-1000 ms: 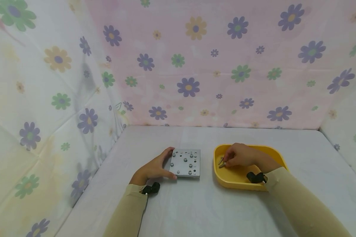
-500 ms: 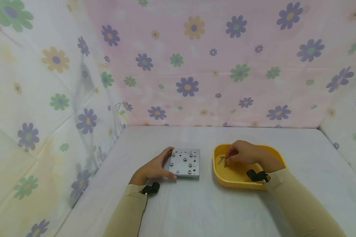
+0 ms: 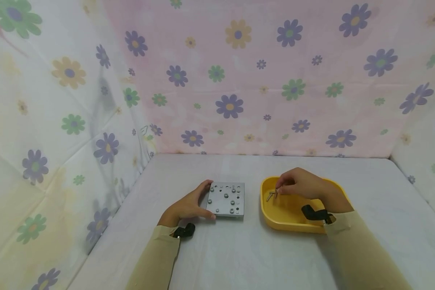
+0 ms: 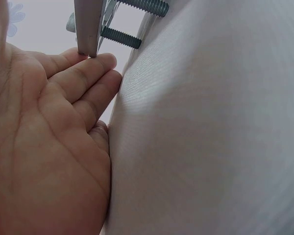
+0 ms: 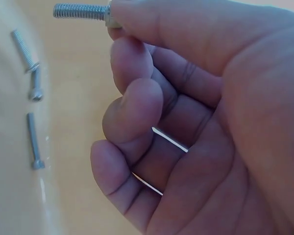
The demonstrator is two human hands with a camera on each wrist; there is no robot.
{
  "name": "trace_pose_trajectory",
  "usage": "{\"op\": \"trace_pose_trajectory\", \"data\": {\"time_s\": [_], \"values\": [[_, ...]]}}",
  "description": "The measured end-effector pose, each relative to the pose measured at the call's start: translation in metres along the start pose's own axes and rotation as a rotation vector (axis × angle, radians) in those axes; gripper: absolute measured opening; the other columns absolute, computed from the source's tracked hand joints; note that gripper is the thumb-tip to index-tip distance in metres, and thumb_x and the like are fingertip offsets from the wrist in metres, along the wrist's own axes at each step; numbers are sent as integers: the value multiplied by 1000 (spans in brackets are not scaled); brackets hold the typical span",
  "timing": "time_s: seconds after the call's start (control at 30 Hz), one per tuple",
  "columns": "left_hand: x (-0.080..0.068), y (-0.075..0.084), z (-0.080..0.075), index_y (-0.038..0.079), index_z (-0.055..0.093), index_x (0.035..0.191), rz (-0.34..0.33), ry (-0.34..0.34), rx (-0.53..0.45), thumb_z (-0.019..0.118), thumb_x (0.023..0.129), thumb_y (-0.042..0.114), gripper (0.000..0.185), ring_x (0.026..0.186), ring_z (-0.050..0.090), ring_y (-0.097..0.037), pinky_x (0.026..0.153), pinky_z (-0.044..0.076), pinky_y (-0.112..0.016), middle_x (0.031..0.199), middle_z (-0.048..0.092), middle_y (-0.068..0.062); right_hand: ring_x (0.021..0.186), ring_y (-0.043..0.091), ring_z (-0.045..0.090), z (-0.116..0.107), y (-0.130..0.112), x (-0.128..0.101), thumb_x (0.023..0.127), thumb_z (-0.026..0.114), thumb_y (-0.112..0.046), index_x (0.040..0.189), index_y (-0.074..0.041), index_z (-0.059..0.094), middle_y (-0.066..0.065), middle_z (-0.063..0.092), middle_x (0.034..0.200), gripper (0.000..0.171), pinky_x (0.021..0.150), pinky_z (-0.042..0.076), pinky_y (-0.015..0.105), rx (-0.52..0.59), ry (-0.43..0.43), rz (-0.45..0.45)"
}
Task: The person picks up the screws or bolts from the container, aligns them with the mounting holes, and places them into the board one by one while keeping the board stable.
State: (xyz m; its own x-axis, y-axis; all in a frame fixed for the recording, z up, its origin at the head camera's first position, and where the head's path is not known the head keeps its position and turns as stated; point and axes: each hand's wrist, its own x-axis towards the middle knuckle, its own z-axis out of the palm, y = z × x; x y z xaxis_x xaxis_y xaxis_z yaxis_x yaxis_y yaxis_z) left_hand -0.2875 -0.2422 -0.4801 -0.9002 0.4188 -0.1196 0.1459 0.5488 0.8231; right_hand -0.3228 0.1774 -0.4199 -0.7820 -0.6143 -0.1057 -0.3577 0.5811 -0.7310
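At the middle of the table, my left hand holds a square grey metal plate by its left side, thumb at the front corner and fingers at the back. Several socket-head screws stand in its top among bare holes. Below the plate, a threaded screw shank sticks out in the left wrist view. My right hand, over a yellow tray, pinches a screw between thumb and index finger. Its threaded end is exposed; the head is hidden by the fingers. The other fingers curl loosely.
Several loose screws lie in the tray's left part, among them one screw apart from the others. A white cloth covers the table. Flowered fabric hangs behind and on the sides.
My right hand has risen slightly and moved a little right and back, and the pinched screw has turned from slanting to pointing down. The left hand and plate have stayed put.
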Motion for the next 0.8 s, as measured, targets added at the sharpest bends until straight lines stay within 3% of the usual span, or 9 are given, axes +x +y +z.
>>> {"op": "trace_pose_trajectory", "data": {"time_s": [0.17, 0.27, 0.4, 0.57, 0.8], "values": [[1, -2, 0, 34, 30, 157, -10, 7, 7, 100, 60, 38, 119, 158, 22, -16, 130, 11, -51, 165, 35, 7, 98, 33, 67, 0, -3, -1, 101, 68, -19, 113, -8, 74, 14, 75, 109, 17, 84, 59, 41, 78, 21, -27], [1, -3, 0, 34, 31, 156, -9, 6, 7, 100, 60, 39, 119, 158, 22, -16, 130, 11, -51, 166, 35, 7, 102, 38, 67, 0, -5, -2, 102, 66, -19, 116, -6, 73, 14, 74, 111, 20, 85, 59, 39, 84, 47, -39], [3, -3, 0, 36, 31, 156, -5, 4, 9, 100, 61, 39, 118, 158, 22, -16, 130, 11, -51, 166, 35, 7, 96, 31, 65, -1, -11, -6, 102, 67, -23, 117, -9, 73, 7, 72, 110, 21, 79, 55, 28, 39, 102, -57], [3, -2, 0, 36, 31, 155, -9, 6, 5, 100, 61, 37, 117, 158, 22, -16, 130, 11, -50, 166, 34, 7, 85, 22, 59, 3, -20, -8, 101, 68, -23, 114, -13, 72, 3, 68, 107, 16, 71, 52, 27, -1, 199, -92], [0, -1, -1, 35, 29, 158, -35, 10, 12, 101, 59, 39, 122, 159, 19, -18, 130, 11, -52, 168, 32, 6, 99, 20, 62, 14, -33, -6, 100, 70, -24, 107, -22, 71, -1, 62, 120, 7, 78, 55, 33, -5, 221, -88]]}}
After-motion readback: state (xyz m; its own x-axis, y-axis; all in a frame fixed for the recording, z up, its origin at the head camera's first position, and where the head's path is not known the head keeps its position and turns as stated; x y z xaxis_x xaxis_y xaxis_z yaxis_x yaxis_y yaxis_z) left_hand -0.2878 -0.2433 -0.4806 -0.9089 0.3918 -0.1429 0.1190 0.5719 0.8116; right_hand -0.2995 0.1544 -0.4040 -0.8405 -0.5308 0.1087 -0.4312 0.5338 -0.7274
